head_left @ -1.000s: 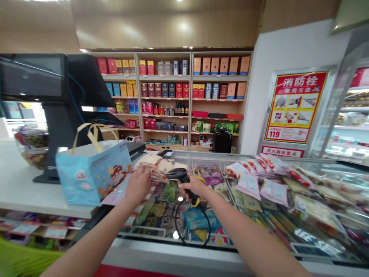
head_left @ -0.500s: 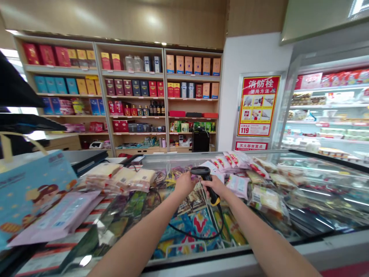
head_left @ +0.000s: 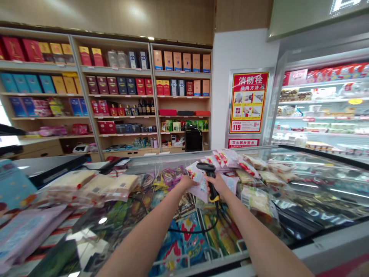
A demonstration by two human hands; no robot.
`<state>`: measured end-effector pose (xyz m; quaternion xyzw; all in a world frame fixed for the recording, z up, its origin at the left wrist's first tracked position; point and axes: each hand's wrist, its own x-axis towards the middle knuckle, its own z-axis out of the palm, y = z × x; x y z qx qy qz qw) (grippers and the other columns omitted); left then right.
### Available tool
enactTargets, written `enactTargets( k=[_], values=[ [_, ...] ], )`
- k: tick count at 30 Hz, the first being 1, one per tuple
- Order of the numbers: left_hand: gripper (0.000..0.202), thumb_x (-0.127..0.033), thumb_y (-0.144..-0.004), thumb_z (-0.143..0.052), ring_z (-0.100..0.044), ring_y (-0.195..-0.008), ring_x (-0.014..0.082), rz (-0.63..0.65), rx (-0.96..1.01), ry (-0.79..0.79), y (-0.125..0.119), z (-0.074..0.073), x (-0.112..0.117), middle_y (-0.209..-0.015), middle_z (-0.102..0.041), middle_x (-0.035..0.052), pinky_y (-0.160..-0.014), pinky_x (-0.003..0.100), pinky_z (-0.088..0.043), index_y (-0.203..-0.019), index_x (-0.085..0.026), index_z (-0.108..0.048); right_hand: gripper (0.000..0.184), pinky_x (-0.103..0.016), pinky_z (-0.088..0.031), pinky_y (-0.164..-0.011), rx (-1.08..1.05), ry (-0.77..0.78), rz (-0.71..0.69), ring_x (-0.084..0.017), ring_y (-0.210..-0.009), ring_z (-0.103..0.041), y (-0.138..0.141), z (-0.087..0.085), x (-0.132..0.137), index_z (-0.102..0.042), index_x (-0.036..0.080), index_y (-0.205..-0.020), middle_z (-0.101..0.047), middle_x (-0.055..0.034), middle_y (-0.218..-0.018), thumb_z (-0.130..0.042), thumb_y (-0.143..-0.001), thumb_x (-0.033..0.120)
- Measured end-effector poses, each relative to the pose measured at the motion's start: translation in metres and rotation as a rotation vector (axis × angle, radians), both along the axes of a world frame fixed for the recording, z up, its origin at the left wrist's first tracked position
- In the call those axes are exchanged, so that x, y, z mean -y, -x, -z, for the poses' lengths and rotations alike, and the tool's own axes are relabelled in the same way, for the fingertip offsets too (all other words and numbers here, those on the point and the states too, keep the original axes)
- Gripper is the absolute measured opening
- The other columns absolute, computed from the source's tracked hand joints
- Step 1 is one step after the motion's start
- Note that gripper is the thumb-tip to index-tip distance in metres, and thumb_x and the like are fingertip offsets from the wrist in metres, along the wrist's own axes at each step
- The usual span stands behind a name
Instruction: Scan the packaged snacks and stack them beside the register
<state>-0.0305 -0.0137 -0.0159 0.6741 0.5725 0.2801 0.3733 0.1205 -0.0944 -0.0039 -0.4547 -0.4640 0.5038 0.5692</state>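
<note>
My right hand (head_left: 220, 185) grips a black barcode scanner (head_left: 208, 175) with a yellow base, its cord trailing down over the freezer glass. My left hand (head_left: 186, 181) holds up a pale pink snack packet (head_left: 198, 181) right beside the scanner head. Both hands are over the glass lid of a chest freezer (head_left: 325, 173). More pink and white packets (head_left: 230, 158) lie in a row just behind and to the right of the hands.
Beige packets (head_left: 95, 184) and pink ones (head_left: 25, 231) lie on the glass at left, by a blue gift bag (head_left: 11, 188). Shelves of boxed goods (head_left: 121, 84) fill the back wall. A refrigerated display (head_left: 323, 107) stands at right.
My view has swung right, away from the till and blue bag. My left hand left the packets at left, reached the pink pile and lifted one packet to the scanner.
</note>
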Motion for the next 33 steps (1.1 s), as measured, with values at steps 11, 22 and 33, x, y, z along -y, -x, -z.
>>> enactTargets(
  k=[11,22,33],
  values=[
    [0.008,-0.027,-0.082,-0.050,-0.065,-0.083,0.0199,-0.616,0.323,-0.408,0.049,0.019,-0.027,-0.080,-0.065,0.0041,-0.075,0.032,-0.051,-0.078,-0.021,-0.051,0.037,-0.024,-0.046,-0.037,0.076,0.070,-0.125,-0.009,-0.036,-0.048,0.010,-0.003,0.010,-0.050,0.019,-0.080,-0.053,0.0081,-0.049,-0.073,-0.060,0.040],
    [0.006,-0.026,-0.083,-0.049,-0.066,-0.083,0.0218,-0.562,0.364,-0.436,0.041,0.006,-0.010,-0.079,-0.066,0.0053,-0.081,0.036,-0.049,-0.078,-0.022,-0.048,0.036,-0.024,-0.046,-0.038,0.165,0.050,-0.193,-0.009,-0.036,-0.048,0.017,0.001,0.013,-0.050,0.019,-0.081,-0.053,0.0082,-0.049,-0.071,-0.061,0.041],
    [0.008,-0.023,-0.082,-0.049,-0.064,-0.077,0.0198,-0.592,0.380,-0.435,0.038,0.005,-0.009,-0.075,-0.064,0.0030,-0.078,0.034,-0.049,-0.075,-0.023,-0.045,0.032,-0.025,-0.047,-0.039,0.164,0.051,-0.231,-0.009,-0.038,-0.049,0.015,0.006,0.012,-0.051,0.019,-0.081,-0.053,0.0078,-0.051,-0.071,-0.064,0.038]
  ],
)
